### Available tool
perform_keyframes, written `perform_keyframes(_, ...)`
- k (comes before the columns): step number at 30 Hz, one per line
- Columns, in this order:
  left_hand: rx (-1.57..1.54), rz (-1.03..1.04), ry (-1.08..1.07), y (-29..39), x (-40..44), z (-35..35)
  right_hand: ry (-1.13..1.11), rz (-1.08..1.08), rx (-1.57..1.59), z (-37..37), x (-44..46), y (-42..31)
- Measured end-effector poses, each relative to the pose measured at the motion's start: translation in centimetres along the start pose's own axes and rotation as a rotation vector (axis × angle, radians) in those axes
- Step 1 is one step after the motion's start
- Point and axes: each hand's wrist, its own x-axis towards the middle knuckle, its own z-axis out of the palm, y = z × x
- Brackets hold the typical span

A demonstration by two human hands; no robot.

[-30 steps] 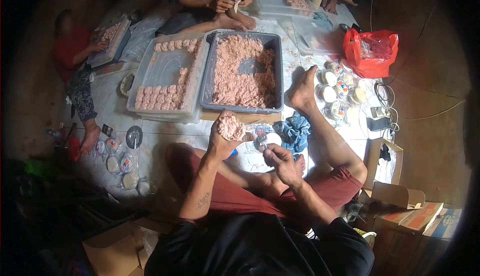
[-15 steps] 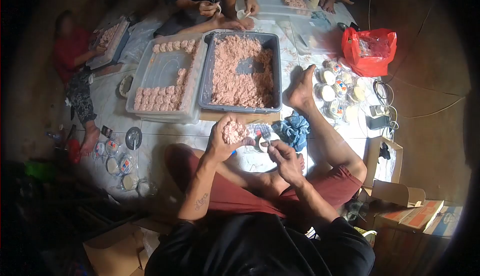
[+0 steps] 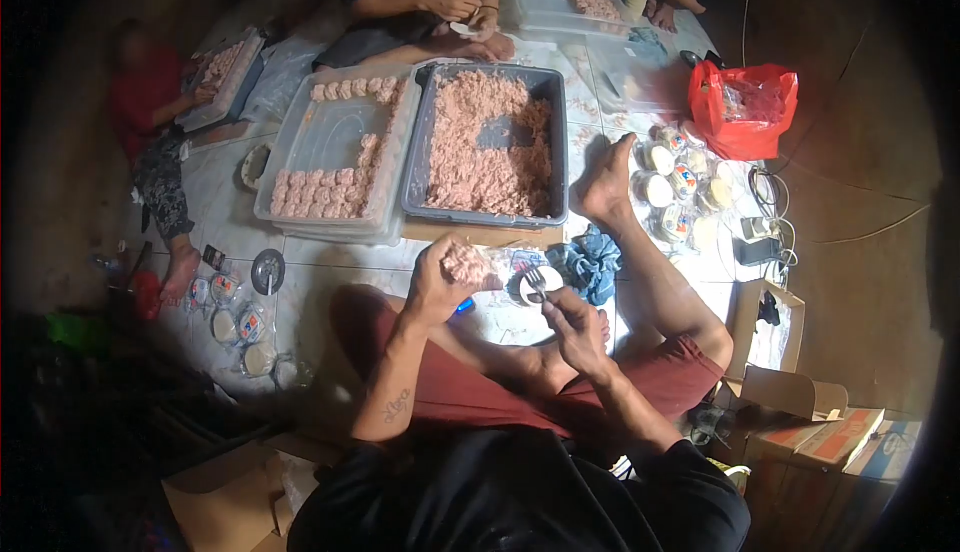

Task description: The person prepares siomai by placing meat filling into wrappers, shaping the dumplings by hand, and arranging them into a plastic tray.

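Observation:
My left hand [image 3: 432, 290] is closed around a dumpling filled with pink minced meat [image 3: 466, 266], turned partly on its side in front of the grey tub. In my right hand [image 3: 577, 334] is a metal fork [image 3: 537, 280], its tines pointing away from me over a stack of round white wrappers [image 3: 550, 288]. Ahead, the grey tub [image 3: 484, 217] holds loose pink minced meat [image 3: 490, 174]. Left of it, a clear plastic box [image 3: 335, 144] carries rows of finished dumplings [image 3: 318, 195].
A crumpled blue cloth [image 3: 592, 264] lies right of the wrappers. Several packed wrapper stacks [image 3: 684, 182] sit beyond my right leg, near a red plastic bag [image 3: 745, 117]. Other people work at the back and left with similar trays [image 3: 212, 112]. Cables and cardboard boxes line the right.
My left hand has tilted the dumpling, so its side shows now. The fork has lowered slightly over the wrappers. The co-worker opposite has brought both hands together.

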Motion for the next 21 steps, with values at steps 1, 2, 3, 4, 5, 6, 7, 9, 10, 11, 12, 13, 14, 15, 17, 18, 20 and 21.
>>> perform_keyframes(1,-0.002,-0.007,0.001,0.6,-0.3,0.3,-0.003,0.006,0.0,0.1,-0.6,0.3)
perform_keyframes(2,-0.106,0.017,0.016,1.2,-0.4,0.8,-0.081,0.138,0.141,0.2,-0.9,0.5)
perform_keyframes(3,-0.208,0.047,0.031,2.3,-0.1,1.3,-0.159,0.265,0.281,0.4,-0.8,0.3)
perform_keyframes(4,-0.21,0.045,0.03,2.5,-0.1,1.7,-0.158,0.268,0.281,0.9,-1.0,0.4)
perform_keyframes(5,-0.205,0.079,0.05,2.6,0.0,2.1,-0.171,0.202,0.336,1.6,-1.1,0.7)
perform_keyframes(6,-0.223,0.088,0.057,2.2,0.0,2.4,-0.186,0.131,0.389,2.3,-0.9,1.0)
perform_keyframes(7,-0.24,0.098,0.064,1.9,-0.1,2.8,-0.185,0.061,0.329,2.9,-0.6,1.1)
perform_keyframes(9,-0.061,0.185,0.077,0.2,-0.4,3.6,-0.027,-0.198,0.115,5.1,0.0,0.6)
perform_keyframes(10,0.134,0.261,0.083,-0.7,-0.5,4.2,0.132,-0.453,-0.103,5.9,0.5,0.2)
perform_keyframes(11,0.249,0.209,0.249,-1.6,-0.6,5.2,0.202,-0.521,-0.174,6.2,1.0,0.9)
perform_keyframes(12,0.249,0.208,0.253,-1.2,-0.6,5.0,0.198,-0.522,-0.174,5.7,1.3,0.7)
perform_keyframes(13,0.248,0.122,0.264,-0.1,-0.2,4.5,0.089,-0.377,-0.316,4.5,1.6,0.4)
perform_keyframes(14,0.246,0.032,0.274,1.0,-0.1,4.0,-0.021,-0.226,-0.455,3.2,1.8,-0.1)
perform_keyframes(15,0.158,-0.006,0.184,1.9,-0.3,2.7,-0.018,-0.275,-0.361,1.9,1.7,-1.5)
perform_keyframes(17,0.013,-0.008,0.02,-0.4,-0.8,-0.5,0.031,-0.211,-0.371,-0.1,0.9,-5.0)
perform_keyframes(18,0.077,-0.041,0.038,0.6,-1.2,-1.2,0.08,-0.15,-0.3,-0.4,0.4,-5.8)
perform_keyframes(20,0.156,-0.034,0.034,0.9,-0.9,-1.1,0.008,-0.161,-0.44,-0.9,0.2,-7.6)
perform_keyframes(21,0.237,-0.013,0.022,1.0,-0.5,-0.9,-0.052,-0.182,-0.58,-1.0,0.4,-8.0)
